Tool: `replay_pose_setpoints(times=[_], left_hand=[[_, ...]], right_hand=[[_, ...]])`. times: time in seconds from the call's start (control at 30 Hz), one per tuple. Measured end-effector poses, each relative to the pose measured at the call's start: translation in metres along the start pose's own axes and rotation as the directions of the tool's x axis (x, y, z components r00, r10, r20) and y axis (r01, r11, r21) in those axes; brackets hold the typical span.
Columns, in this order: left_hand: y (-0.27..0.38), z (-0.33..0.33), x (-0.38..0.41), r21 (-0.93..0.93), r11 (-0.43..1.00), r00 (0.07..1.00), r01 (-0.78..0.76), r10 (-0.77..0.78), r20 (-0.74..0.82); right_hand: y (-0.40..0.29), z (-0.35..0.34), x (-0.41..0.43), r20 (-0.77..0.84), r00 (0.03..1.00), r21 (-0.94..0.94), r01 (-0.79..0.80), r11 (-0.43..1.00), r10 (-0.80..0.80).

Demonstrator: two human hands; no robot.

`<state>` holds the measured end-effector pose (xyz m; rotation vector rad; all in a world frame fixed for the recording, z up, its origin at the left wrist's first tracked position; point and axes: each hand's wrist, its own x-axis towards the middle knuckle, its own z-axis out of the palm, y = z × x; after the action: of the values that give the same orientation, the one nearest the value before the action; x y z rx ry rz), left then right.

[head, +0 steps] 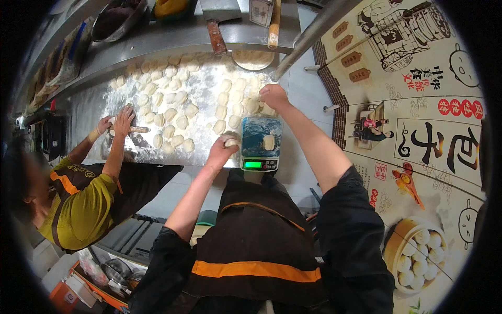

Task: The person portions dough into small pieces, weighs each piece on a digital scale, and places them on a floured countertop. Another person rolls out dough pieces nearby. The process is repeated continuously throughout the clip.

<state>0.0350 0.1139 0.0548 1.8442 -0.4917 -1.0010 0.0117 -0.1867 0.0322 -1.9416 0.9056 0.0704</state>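
My left hand [222,152] is closed around a small lump of dough [231,142], just left of a kitchen scale [251,151]. One dough piece [268,142] rests on the right part of the scale's blue platform, and the display glows green. Beyond the scale, my right hand [274,97] is at the right edge of the worktable, fingers curled down by rows of dough pieces [237,96]. Whether it grips one of them is hidden by the fingers. More floured dough pieces [170,114] lie scattered across the middle of the steel table [200,155].
At left, a co-worker's hands [119,121] work with a rolling pin [139,129]. A steel shelf [176,41] overhangs the table's far side, bearing a cleaver-like blade with a wooden handle [216,37] and a metal bowl [117,23]. A metal post [298,53] rises near my right hand.
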Motion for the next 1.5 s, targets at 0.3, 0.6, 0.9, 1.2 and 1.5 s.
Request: replay_pose_setpoints(times=[0.3,0.6,0.9,1.2,1.5], left_hand=[[0.022,0.08,0.049,0.669,0.638,0.919,-0.381,0.339,0.2],[0.013,0.106,0.058,0.677,0.208,0.667,-0.706,0.518,0.536],[0.049,0.006,0.119,0.389,0.85,0.877,-0.356,0.448,-0.175],[0.046,-0.114,0.192,0.838,0.538,0.891,-0.089,0.419,-0.174],[0.061,-0.044,0.275,0.778,0.621,0.976,-0.092,0.212,-0.054]], right_hand=[[0.061,-0.034,-0.121,-0.009,0.998,0.422,-0.048,0.905,0.057],[0.153,-0.049,-0.261,-0.023,0.866,0.654,-0.365,0.662,0.5],[0.156,-0.023,-0.277,-0.006,0.809,0.717,-0.406,0.566,0.588],[0.13,0.004,-0.276,0.012,0.827,0.724,-0.394,0.565,0.562],[0.146,0.001,-0.306,-0.082,0.765,0.746,-0.378,0.548,0.639]])
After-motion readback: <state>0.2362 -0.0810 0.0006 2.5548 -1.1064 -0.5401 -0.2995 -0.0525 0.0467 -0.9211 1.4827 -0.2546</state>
